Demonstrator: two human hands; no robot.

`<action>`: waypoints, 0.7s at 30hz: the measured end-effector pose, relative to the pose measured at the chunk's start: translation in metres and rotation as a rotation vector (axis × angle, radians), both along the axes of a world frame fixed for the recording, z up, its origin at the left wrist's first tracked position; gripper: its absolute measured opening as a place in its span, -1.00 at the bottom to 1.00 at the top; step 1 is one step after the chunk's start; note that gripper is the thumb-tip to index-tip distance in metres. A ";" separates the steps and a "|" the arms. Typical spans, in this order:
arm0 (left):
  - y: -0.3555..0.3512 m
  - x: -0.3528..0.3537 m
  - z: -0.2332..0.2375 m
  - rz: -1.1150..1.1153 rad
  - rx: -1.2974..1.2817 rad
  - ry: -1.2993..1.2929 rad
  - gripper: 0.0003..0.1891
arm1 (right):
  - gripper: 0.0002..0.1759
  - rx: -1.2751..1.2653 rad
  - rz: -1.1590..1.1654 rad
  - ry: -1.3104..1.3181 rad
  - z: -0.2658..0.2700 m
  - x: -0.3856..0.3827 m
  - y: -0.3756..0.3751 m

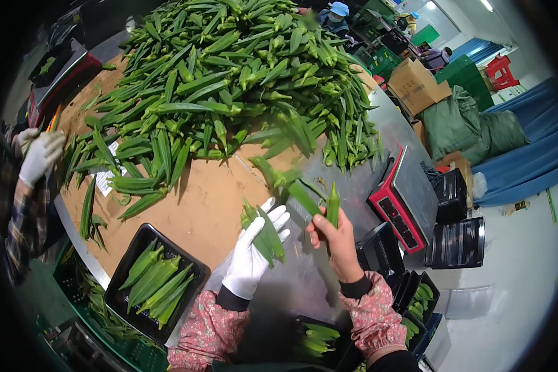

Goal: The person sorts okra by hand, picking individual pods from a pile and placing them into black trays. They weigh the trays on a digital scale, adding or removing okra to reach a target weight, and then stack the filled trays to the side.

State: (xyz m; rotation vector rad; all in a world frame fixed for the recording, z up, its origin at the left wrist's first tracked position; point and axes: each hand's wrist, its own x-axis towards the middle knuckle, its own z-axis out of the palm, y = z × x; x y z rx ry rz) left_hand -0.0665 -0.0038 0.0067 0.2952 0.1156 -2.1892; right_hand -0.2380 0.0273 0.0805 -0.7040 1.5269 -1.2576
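My left hand point(247, 263), in a white glove, is closed round a few green okra pods point(270, 240) that lie across the palm and fingers. Bare and to the right, my right hand point(340, 245) pinches okra between thumb and fingers: one pod point(333, 204) points up, another slants away to the upper left. Beyond both hands rises a large okra pile point(229, 87) on the brown-covered table point(198, 198). A black tray point(156, 230) holding several pods side by side sits at the table's near edge, left of my gloved hand.
A red-framed scale point(398, 208) stands on the metal right side. More black trays point(378, 248) with okra lie near my right sleeve. At far left is a co-worker's gloved hand point(41, 160) beside another scale point(62, 77). Green crates point(465, 80) and a cardboard box point(415, 85) stand behind.
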 end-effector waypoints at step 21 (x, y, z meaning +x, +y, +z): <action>0.000 0.004 -0.006 -0.038 0.025 0.022 -0.48 | -0.66 0.035 0.148 0.539 -0.011 0.003 0.033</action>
